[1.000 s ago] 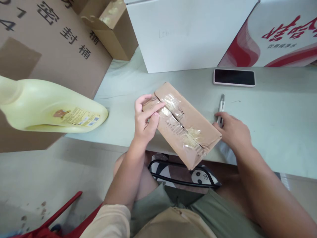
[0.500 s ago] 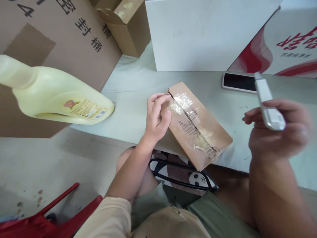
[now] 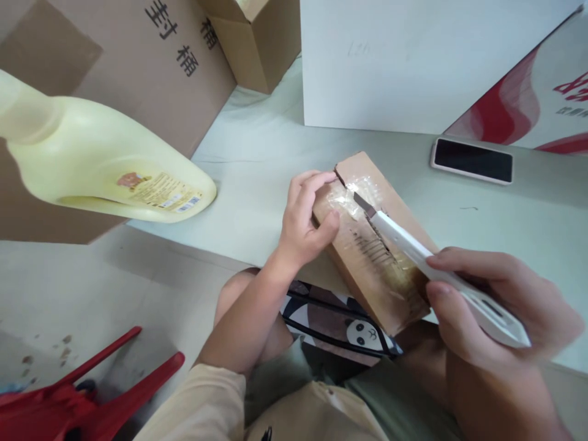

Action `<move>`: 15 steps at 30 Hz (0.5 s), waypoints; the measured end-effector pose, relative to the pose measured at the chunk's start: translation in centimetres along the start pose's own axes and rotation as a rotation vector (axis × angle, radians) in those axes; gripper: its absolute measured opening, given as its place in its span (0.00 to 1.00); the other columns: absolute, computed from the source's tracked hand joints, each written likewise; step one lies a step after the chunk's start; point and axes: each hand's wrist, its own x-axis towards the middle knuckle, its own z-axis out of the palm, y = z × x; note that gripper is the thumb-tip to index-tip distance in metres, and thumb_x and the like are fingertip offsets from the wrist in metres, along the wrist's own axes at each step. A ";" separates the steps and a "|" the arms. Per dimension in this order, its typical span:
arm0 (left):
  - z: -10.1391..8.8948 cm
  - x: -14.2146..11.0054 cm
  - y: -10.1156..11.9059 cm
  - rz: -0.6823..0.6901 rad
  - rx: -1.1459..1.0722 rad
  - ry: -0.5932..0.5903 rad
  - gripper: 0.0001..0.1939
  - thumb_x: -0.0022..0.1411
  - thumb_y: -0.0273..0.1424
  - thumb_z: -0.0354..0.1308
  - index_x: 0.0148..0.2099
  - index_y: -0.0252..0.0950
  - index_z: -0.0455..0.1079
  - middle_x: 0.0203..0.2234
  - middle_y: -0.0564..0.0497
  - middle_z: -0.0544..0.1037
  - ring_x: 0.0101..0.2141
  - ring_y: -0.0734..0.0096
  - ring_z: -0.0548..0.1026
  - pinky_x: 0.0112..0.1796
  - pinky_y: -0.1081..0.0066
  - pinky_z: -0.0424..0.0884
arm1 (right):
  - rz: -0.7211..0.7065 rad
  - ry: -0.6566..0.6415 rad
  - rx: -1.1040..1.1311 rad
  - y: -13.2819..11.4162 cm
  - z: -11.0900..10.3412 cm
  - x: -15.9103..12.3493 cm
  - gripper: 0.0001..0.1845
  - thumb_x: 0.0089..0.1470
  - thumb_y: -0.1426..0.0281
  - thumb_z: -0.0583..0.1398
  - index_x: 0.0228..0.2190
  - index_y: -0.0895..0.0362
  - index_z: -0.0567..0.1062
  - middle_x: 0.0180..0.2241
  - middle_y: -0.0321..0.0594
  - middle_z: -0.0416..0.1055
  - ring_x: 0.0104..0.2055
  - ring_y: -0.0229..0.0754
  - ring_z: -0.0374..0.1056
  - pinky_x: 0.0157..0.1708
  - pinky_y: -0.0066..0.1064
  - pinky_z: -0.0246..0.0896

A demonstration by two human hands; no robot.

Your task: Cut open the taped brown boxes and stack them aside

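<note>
A small brown cardboard box lies aslant over the table's front edge, with clear tape across a seam along its top. My left hand grips the box at its far left end, thumb on top and fingers over the edge. In my right hand is a white utility knife, held between thumb and fingers. Its dark blade points at the seam near the box's far end; whether the tip touches the tape I cannot tell.
A pale yellow jug stands at the left before a large carton. A phone lies at the right, near a white box and a red-and-white box. A red stool is on the floor, lower left.
My right hand has swung the knife from the right over to the box, blade now at the seam. My left hand keeps its hold. The view has shifted slightly.
</note>
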 end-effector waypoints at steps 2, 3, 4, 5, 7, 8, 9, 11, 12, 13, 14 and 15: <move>0.1 -0.1 0.1 -0.006 0.009 0.002 0.28 0.74 0.56 0.44 0.61 0.43 0.65 0.54 0.41 0.74 0.57 0.54 0.73 0.59 0.51 0.72 | -0.021 -0.073 -0.018 0.1 0.2 0.3 0.04 0.60 0.67 0.63 0.37 0.45 0.77 0.26 0.31 0.75 0.19 0.38 0.65 0.17 0.34 0.54; 0.1 -0.1 0.1 -0.008 0.004 0.004 0.28 0.74 0.56 0.43 0.61 0.43 0.65 0.53 0.41 0.73 0.57 0.54 0.73 0.60 0.50 0.72 | -0.018 -0.109 -0.014 0.2 0.2 0.4 0.04 0.60 0.68 0.63 0.37 0.45 0.77 0.25 0.31 0.75 0.18 0.38 0.64 0.17 0.33 0.54; 0.1 -0.2 0.1 -0.009 -0.005 0.004 0.27 0.74 0.56 0.44 0.60 0.43 0.66 0.53 0.42 0.73 0.57 0.54 0.73 0.60 0.49 0.71 | -0.016 -0.138 -0.005 0.3 0.2 0.5 0.05 0.60 0.69 0.63 0.37 0.45 0.77 0.25 0.31 0.74 0.18 0.37 0.63 0.17 0.33 0.55; 0.1 -0.2 0.1 -0.011 -0.014 0.003 0.27 0.74 0.56 0.44 0.59 0.43 0.66 0.53 0.42 0.73 0.58 0.53 0.73 0.61 0.49 0.71 | -0.013 -0.162 0.006 0.4 0.2 0.5 0.05 0.60 0.69 0.63 0.37 0.45 0.76 0.25 0.31 0.74 0.18 0.37 0.63 0.17 0.32 0.56; 0.2 -0.3 0.0 -0.014 -0.026 0.002 0.26 0.74 0.56 0.45 0.58 0.43 0.67 0.53 0.42 0.73 0.58 0.53 0.73 0.61 0.48 0.71 | 0.000 -0.180 0.020 0.4 0.3 0.6 0.05 0.60 0.68 0.64 0.37 0.45 0.77 0.25 0.31 0.75 0.18 0.38 0.63 0.18 0.33 0.57; 0.2 -0.3 0.0 -0.012 -0.030 0.005 0.26 0.74 0.56 0.45 0.58 0.43 0.67 0.53 0.42 0.73 0.58 0.53 0.73 0.61 0.49 0.71 | 0.004 -0.169 0.020 0.4 0.4 0.6 0.04 0.60 0.67 0.64 0.38 0.44 0.77 0.25 0.31 0.75 0.18 0.38 0.63 0.18 0.33 0.57; 0.3 -0.3 0.0 -0.007 -0.034 0.009 0.26 0.74 0.55 0.45 0.58 0.43 0.67 0.53 0.42 0.73 0.58 0.53 0.73 0.60 0.49 0.72 | 0.005 -0.132 0.026 0.4 0.4 0.5 0.04 0.60 0.66 0.64 0.38 0.44 0.78 0.25 0.31 0.75 0.18 0.39 0.63 0.17 0.34 0.56; 0.4 -0.3 -0.1 0.003 -0.043 0.023 0.25 0.74 0.55 0.46 0.57 0.43 0.67 0.53 0.42 0.73 0.58 0.54 0.73 0.60 0.49 0.72 | 0.009 -0.023 0.063 0.5 0.6 0.4 0.05 0.62 0.64 0.63 0.39 0.44 0.80 0.24 0.32 0.74 0.18 0.41 0.63 0.16 0.36 0.53; 0.4 -0.3 -0.1 0.003 -0.046 0.027 0.25 0.74 0.55 0.46 0.57 0.43 0.67 0.53 0.42 0.73 0.58 0.54 0.73 0.60 0.50 0.72 | 0.013 0.036 0.101 0.5 0.6 0.3 0.05 0.61 0.63 0.64 0.40 0.44 0.81 0.24 0.33 0.75 0.19 0.42 0.65 0.16 0.38 0.54; 0.4 -0.3 -0.1 -0.001 -0.045 0.028 0.25 0.74 0.55 0.45 0.57 0.44 0.67 0.53 0.42 0.73 0.58 0.54 0.73 0.60 0.49 0.72 | 0.020 0.081 0.150 0.7 0.6 0.2 0.07 0.60 0.62 0.65 0.42 0.44 0.81 0.25 0.34 0.76 0.20 0.44 0.67 0.17 0.39 0.56; 0.5 -0.3 -0.1 -0.010 -0.043 0.027 0.25 0.74 0.56 0.45 0.57 0.44 0.67 0.53 0.42 0.73 0.58 0.54 0.73 0.60 0.49 0.72 | 0.036 0.102 0.197 0.9 0.7 0.1 0.10 0.59 0.62 0.67 0.43 0.45 0.80 0.27 0.35 0.77 0.22 0.45 0.69 0.18 0.40 0.59; 0.4 -0.3 -0.1 -0.020 -0.041 0.025 0.26 0.73 0.56 0.45 0.58 0.44 0.67 0.54 0.42 0.73 0.58 0.54 0.73 0.60 0.49 0.72 | 0.057 0.103 0.228 1.1 0.6 0.0 0.13 0.56 0.63 0.70 0.44 0.45 0.80 0.28 0.35 0.77 0.24 0.46 0.71 0.19 0.40 0.61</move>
